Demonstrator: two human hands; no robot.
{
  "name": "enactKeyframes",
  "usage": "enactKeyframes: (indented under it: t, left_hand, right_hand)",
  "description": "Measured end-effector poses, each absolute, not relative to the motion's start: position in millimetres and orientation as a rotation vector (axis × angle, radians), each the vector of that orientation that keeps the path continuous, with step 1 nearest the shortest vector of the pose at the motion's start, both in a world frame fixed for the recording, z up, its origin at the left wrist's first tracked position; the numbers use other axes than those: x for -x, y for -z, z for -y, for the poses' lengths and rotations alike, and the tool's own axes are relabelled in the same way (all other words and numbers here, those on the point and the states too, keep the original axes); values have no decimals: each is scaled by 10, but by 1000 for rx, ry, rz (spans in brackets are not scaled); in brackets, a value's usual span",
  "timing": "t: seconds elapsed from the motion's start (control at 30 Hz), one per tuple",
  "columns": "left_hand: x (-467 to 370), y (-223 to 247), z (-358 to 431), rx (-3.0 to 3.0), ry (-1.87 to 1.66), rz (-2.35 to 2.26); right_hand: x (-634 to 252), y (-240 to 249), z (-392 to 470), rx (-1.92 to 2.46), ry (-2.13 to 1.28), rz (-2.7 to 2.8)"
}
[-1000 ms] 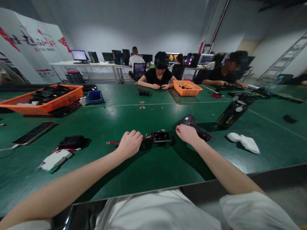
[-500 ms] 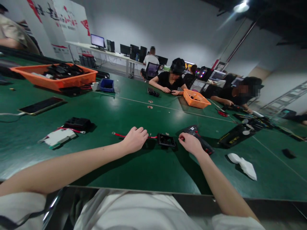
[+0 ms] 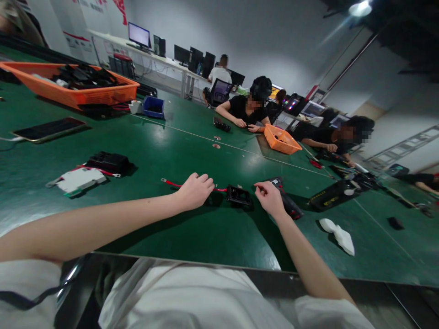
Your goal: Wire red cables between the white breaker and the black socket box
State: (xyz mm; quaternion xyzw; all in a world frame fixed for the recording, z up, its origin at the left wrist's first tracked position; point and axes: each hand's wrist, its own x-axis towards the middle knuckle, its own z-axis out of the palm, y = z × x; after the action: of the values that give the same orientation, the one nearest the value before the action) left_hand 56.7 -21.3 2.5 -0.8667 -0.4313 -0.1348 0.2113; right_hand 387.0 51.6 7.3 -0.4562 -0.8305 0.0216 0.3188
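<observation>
In front of me on the green table lies a small black rectangular housing (image 3: 239,196) with an open recess. A red cable (image 3: 171,183) with a metal ring terminal runs from its left side. My left hand (image 3: 196,191) is closed over the cable's middle, fingers curled; the exact grip is hidden behind them. Just right of the housing, apart from it, my right hand (image 3: 269,197) has its thumb and fingertips drawn together. Anything between them is too small to make out. Beside that hand lies a black power tool (image 3: 291,205) with red accents, partly covered by it.
To the left are a white module (image 3: 80,180), a black part (image 3: 108,162) and a phone (image 3: 51,130). Farther back stand an orange basket (image 3: 99,97) and a blue bin (image 3: 153,108). A white crumpled item (image 3: 339,235) lies right. Co-workers sit opposite by another orange basket (image 3: 283,145).
The view has shifted slightly, so the table items at left sit higher in the picture. Both hands stay by the housing in nearly the same pose.
</observation>
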Motion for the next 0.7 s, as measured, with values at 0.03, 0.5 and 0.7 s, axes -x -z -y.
enactKeyframes:
  t: [0.03,0.5,0.7]
  left_hand:
    - [-568,-28,216,2408,370,1197]
    - [-575,-34,211,2453,392,1239]
    - [-571,-19,212,2431,391,1238]
  right_hand:
    - [-3863,-70,-514,1195,-59,2191]
    - [-3786,-152,-458,1191,-231,2115]
    - [-3636,-381,-353,1140,-367,2128]
